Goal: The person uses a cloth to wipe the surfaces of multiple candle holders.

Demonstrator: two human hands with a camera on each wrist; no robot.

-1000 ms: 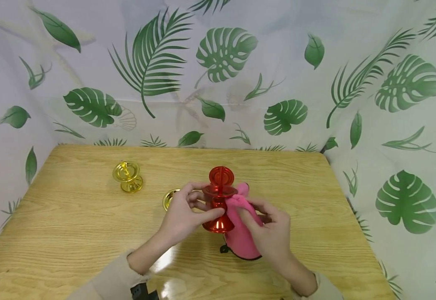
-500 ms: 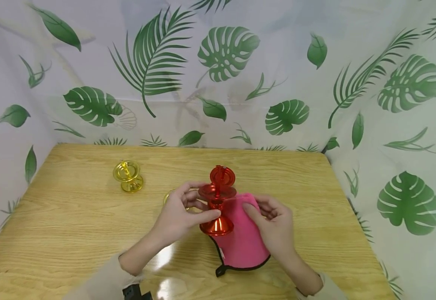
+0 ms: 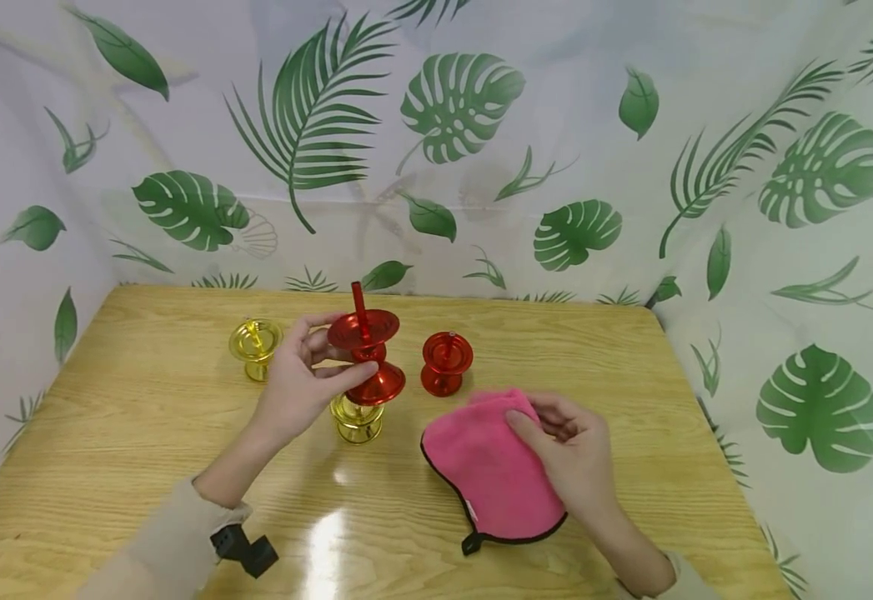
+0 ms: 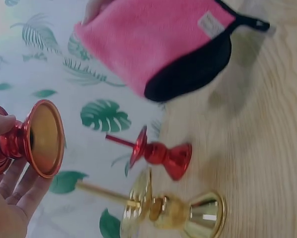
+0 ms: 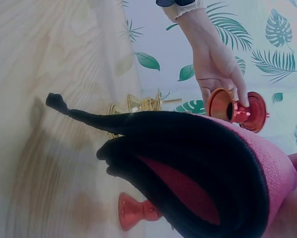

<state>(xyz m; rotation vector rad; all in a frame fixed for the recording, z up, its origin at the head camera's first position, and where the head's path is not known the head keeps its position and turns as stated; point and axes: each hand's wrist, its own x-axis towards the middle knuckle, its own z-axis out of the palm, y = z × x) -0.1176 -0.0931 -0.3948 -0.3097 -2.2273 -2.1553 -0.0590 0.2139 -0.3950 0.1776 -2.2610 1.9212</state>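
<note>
My left hand (image 3: 297, 379) grips a red metallic candle holder (image 3: 378, 385) by its waist, tilted and raised off the table. In the left wrist view its hollow base (image 4: 45, 139) faces the camera. A pink cloth (image 3: 492, 471) with black edging and a hanging loop is pinched at its top by my right hand (image 3: 574, 450), its lower part hanging folded. Behind the cloth a second red candle holder (image 3: 447, 363) stands upright on the table. Just below the held one stands a gold candle holder (image 3: 358, 421), partly hidden by it.
Another gold candle holder (image 3: 255, 346) stands to the left, beside my left hand. The wooden table (image 3: 143, 433) ends at a leaf-printed backdrop (image 3: 481, 167) at the back and sides.
My left hand has carried the red candle holder left and up, away from the cloth, uncovering the standing red one. My right hand has shifted slightly right with the cloth.
</note>
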